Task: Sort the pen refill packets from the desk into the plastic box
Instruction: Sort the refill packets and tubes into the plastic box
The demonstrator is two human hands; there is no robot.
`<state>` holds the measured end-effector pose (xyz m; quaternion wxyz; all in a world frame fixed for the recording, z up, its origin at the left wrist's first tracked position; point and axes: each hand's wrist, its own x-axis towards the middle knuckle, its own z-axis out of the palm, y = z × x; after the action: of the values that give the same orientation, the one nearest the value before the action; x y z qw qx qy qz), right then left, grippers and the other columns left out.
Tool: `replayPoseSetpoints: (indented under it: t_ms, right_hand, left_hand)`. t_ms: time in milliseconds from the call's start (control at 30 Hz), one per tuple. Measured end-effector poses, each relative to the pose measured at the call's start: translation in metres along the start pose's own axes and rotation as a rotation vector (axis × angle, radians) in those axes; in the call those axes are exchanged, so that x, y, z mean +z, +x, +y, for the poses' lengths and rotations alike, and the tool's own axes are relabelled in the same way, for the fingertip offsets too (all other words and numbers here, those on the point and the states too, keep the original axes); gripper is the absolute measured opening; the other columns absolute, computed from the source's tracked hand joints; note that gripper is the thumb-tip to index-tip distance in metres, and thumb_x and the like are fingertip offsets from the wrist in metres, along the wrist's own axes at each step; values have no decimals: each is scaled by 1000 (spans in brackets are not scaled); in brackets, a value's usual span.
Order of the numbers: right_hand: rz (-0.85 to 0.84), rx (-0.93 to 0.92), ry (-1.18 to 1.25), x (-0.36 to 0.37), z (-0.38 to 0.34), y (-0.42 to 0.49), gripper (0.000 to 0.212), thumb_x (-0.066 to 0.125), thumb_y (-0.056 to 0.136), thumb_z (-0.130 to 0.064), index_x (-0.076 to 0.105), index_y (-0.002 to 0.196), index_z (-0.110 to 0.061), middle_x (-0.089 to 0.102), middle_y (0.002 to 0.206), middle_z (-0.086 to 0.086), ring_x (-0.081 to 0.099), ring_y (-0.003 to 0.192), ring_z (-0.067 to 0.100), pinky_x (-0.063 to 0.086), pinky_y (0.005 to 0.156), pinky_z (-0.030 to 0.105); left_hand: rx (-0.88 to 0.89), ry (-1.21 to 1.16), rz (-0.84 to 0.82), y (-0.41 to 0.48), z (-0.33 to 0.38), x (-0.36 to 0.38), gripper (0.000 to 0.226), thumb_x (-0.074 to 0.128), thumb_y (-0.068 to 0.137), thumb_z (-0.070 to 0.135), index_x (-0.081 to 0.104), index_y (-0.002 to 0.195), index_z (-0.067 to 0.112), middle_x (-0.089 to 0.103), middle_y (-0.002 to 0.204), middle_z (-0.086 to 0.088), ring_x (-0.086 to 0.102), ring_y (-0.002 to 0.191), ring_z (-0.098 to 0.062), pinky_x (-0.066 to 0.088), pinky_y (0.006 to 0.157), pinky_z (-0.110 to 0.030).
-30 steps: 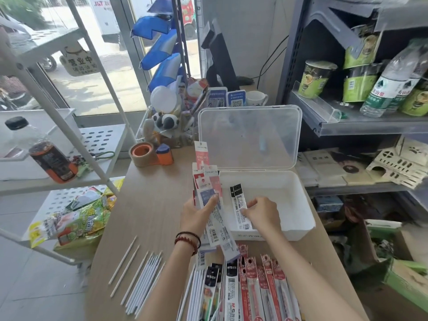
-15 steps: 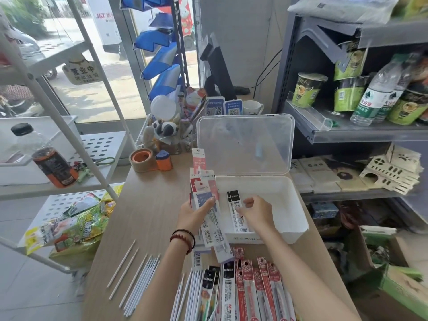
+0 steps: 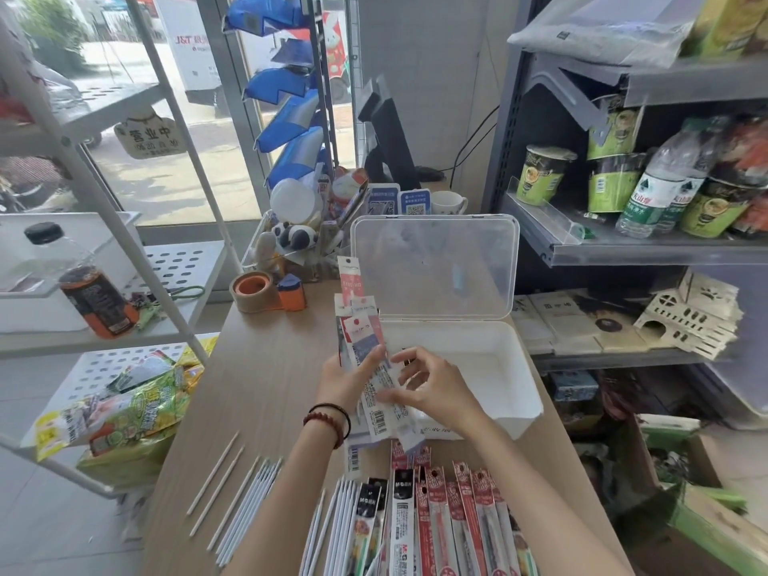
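Observation:
My left hand (image 3: 343, 382) grips a fanned bundle of pen refill packets (image 3: 358, 326), red, white and blue, upright at the left rim of the white plastic box (image 3: 521, 367). The box stands open on the wooden desk (image 3: 266, 367), its clear lid (image 3: 436, 264) tilted up behind. My right hand (image 3: 434, 388) is over the box's near-left corner, thumb and fingers pinching a packet at the lower part of the bundle. A dark sliver shows behind its fingers; what it is I cannot tell. More packets (image 3: 440, 513), red and black-topped, lie in a row on the desk below my arms.
Loose white refill tubes (image 3: 249, 500) lie on the desk's near left. A tape dispenser (image 3: 255, 291) and a pen holder (image 3: 291, 243) stand at the back left. A grey shelf (image 3: 623, 247) with cups and bottles is right of the box; a white rack (image 3: 124, 334) is left.
My right hand, which held a black-topped packet over the box, has moved left to the bundle in my left hand. That packet is no longer plainly seen.

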<state>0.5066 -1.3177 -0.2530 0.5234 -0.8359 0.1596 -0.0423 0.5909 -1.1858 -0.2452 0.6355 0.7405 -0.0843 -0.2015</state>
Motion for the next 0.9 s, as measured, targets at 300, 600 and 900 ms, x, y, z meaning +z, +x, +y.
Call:
replayPoseSetpoints:
  t_ms: [300, 600, 900]
  right_hand:
    - [108, 87, 189, -16, 13, 3, 42, 81, 76, -34, 61, 110, -19, 76, 87, -3, 71, 77, 4, 52, 58, 15]
    - [279, 126, 248, -41, 36, 7, 34, 76, 82, -22, 56, 109, -16, 73, 95, 5, 70, 89, 18, 57, 65, 22]
    - [184, 144, 105, 12, 18, 34, 29, 74, 84, -18, 56, 107, -21, 67, 95, -2, 65, 82, 8, 52, 62, 17]
  left_hand:
    - [-18, 60, -60, 2, 0, -3, 19, 71, 81, 26, 67, 95, 14, 71, 87, 1, 67, 73, -8, 49, 58, -19]
    - [1, 68, 80, 14, 0, -31, 16, 71, 81, 25, 64, 93, 16, 67, 83, 3, 64, 79, -16, 45, 61, -21]
    - [-22, 88, 84, 7, -7, -50, 14, 71, 81, 30, 65, 88, 19, 70, 86, 0, 66, 79, -16, 48, 65, -26]
